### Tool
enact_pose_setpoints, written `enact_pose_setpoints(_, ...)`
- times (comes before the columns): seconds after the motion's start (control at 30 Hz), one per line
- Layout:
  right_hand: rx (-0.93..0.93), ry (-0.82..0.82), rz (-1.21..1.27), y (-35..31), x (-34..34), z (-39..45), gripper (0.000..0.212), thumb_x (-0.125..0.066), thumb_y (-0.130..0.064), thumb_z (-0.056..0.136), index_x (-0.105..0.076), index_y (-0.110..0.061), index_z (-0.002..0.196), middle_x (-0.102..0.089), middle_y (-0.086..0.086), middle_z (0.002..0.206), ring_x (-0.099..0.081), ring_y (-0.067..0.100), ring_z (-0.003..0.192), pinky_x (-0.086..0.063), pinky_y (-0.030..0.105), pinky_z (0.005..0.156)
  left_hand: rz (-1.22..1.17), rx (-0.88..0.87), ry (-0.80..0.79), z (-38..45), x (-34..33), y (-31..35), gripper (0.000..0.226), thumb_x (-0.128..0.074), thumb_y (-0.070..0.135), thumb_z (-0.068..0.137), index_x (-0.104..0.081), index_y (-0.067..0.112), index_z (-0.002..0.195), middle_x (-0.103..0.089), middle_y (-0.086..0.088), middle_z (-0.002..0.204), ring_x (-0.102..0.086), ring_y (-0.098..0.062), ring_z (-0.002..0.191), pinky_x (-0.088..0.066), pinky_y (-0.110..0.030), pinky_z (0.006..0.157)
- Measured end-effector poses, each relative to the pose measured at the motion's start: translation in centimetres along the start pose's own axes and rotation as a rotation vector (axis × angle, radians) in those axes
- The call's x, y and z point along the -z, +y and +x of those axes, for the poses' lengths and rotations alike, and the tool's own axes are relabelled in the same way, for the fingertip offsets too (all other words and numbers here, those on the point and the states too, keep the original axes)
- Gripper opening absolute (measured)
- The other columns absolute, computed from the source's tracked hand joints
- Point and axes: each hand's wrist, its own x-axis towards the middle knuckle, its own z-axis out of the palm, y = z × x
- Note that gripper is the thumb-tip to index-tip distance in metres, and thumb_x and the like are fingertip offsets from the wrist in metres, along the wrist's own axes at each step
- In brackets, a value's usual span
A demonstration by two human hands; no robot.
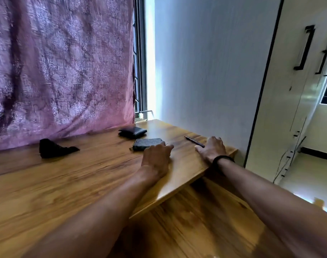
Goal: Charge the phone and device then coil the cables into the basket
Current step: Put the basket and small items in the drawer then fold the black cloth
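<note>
- Head view: a wooden table point(66, 183) fills the lower left of the frame, with a purple curtain point(62, 67) hanging behind it in the upper left.
- The left hand point(156, 159) rests palm down at centre frame, fingers loosely curled and holding nothing; its fingertips touch the near edge of a dark zip pouch point(146, 143).
- The right hand point(212, 148) lies flat and spread near the table's right edge, empty, a black band point(223, 158) on its wrist; its fingers touch the end of a dark pen point(194, 141).
- A black wallet point(132, 131) lies just beyond the pouch.
- A crumpled black cloth point(54, 148) sits at left, well apart.
- No phone, cables or basket in view.
</note>
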Motion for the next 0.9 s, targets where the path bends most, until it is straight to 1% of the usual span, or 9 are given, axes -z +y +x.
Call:
enact_pose_setpoints(0.1, -0.027, 0.007, -0.042, -0.1, -1.0, 0.9, 0.051, -0.068, -0.047, 0.095, -0.066, -0.007, 0.125, -0.057, 0.02, 0.133, -0.063, 0.039, 0.119, -0.052, 0.041, 0.099, 0.103, -0.032, -0.094, 2.0, -0.8, 0.5, 0.033, -0.046, 0.023, 0.103, -0.06, 0.027, 0.132, -0.066, -0.009, 0.124, -0.064, -0.035, 0.114, -0.053, -0.043, 0.089)
enact_pose_setpoints(0.23, 0.002, 0.11, 0.008, 0.5, -2.0, 1.0, 0.029, -0.067, -0.035, 0.098, -0.074, -0.013, 0.116, -0.067, 0.016, 0.126, -0.065, 0.035, 0.116, -0.053, 0.039, 0.097, 0.135, 0.059, -0.112, 4.2, -1.7, 0.7, 0.031, -0.042, 0.023, 0.104, -0.064, 0.019, 0.125, -0.068, -0.013, 0.122, -0.064, -0.034, 0.113, -0.052, -0.043, 0.089)
enact_pose_setpoints(0.33, 0.031, 0.101, 0.013, 0.9, -1.6, 0.4, 0.026, -0.065, -0.031, 0.099, -0.074, -0.01, 0.112, -0.068, 0.016, 0.122, -0.063, 0.033, 0.118, -0.05, 0.036, 0.099, 0.045, 0.155, -0.056, 4.5, -1.9, 0.8, 0.026, -0.049, 0.026, 0.103, -0.068, 0.018, 0.119, -0.071, -0.013, 0.115, -0.067, -0.034, 0.105, -0.053, -0.041, 0.081)
enact_pose_setpoints(0.43, 0.083, 0.084, 0.036, 1.5, -1.0, -0.7, 0.022, -0.066, -0.027, 0.098, -0.074, -0.009, 0.105, -0.072, 0.015, 0.117, -0.062, 0.031, 0.118, -0.047, 0.036, 0.102, -0.046, 0.17, 0.044, 3.9, -2.1, 0.8, 0.022, -0.054, 0.022, 0.1, -0.069, 0.019, 0.115, -0.072, -0.012, 0.112, -0.068, -0.034, 0.102, -0.053, -0.041, 0.08)
enact_pose_setpoints(0.53, 0.119, 0.062, 0.05, 2.2, 0.2, -2.1, 0.021, -0.068, -0.025, 0.096, -0.073, -0.006, 0.105, -0.073, 0.016, 0.114, -0.064, 0.031, 0.115, -0.049, 0.038, 0.103, -0.211, 0.232, 0.028, 3.2, -2.0, 1.1, 0.029, -0.058, 0.019, 0.098, -0.063, 0.027, 0.126, -0.069, -0.008, 0.118, -0.066, -0.032, 0.11, -0.052, -0.04, 0.088)
enact_pose_setpoints(0.63, 0.149, 0.037, 0.05, 3.3, 1.8, -4.4, 0.022, -0.07, -0.025, 0.096, -0.073, -0.006, 0.106, -0.073, 0.012, 0.112, -0.066, 0.029, 0.111, -0.053, 0.037, 0.097, -0.467, 0.313, 0.005, 2.3, -1.5, 1.5, 0.036, -0.066, 0.018, 0.094, -0.062, 0.03, 0.127, -0.074, -0.003, 0.112, -0.067, -0.024, 0.107, -0.053, -0.034, 0.084)
enact_pose_setpoints(0.77, 0.192, -0.028, 0.109, 5.5, 5.8, -7.7, 0.014, -0.071, -0.024, 0.096, -0.075, -0.012, 0.102, -0.074, 0.004, 0.101, -0.068, 0.021, 0.096, -0.051, 0.028, 0.084, -0.674, 0.172, 0.019, 0.2, 1.0, 4.7, 0.019, -0.075, 0.022, 0.087, -0.078, 0.026, 0.106, -0.076, 0.006, 0.096, -0.067, -0.008, 0.093, -0.049, -0.022, 0.077)
enact_pose_setpoints(0.83, 0.19, -0.129, 0.153, 7.4, 8.1, -9.6, 0.009, -0.074, -0.022, 0.094, -0.076, -0.015, 0.098, -0.073, 0.0, 0.094, -0.067, 0.017, 0.089, -0.049, 0.026, 0.078, -0.742, 0.045, -0.039, -1.5, 2.4, 7.4, 0.011, -0.079, 0.023, 0.084, -0.081, 0.026, 0.094, -0.074, 0.011, 0.091, -0.067, -0.006, 0.09, -0.053, -0.018, 0.077)
enact_pose_setpoints(0.9, 0.204, -0.259, 0.072, 9.8, 9.7, -11.3, 0.006, -0.079, -0.023, 0.09, -0.076, -0.019, 0.095, -0.074, -0.003, 0.093, -0.068, 0.015, 0.089, -0.049, 0.023, 0.074, -0.783, -0.06, -0.121, -3.5, 3.2, 9.9, 0.008, -0.082, 0.026, 0.082, -0.08, 0.028, 0.09, -0.072, 0.011, 0.094, -0.065, -0.006, 0.093, -0.055, -0.021, 0.08)
